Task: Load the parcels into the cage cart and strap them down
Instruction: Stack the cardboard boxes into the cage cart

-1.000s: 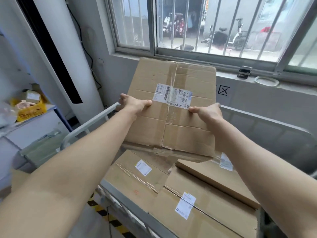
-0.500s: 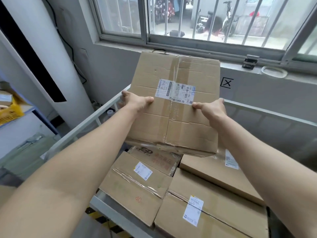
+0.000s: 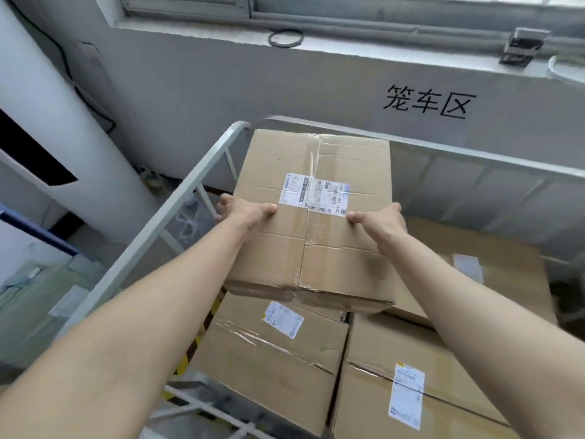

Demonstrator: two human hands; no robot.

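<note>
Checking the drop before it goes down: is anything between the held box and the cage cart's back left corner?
Nothing visible. The left hand and right hand grip the box above the loaded parcels; the cart rail runs beside and behind it, not across. Directly under the box is hidden.

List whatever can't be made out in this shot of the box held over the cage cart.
All in the head view:
- Whether the held box rests on the lower parcels: its own bulk hides the underside.
- Most fingers of the left hand and right hand: hidden over the box's sides.
- Shipping label text: blurred and too small.
- Cage cart front and right side: cut off by the frame edges.
</note>
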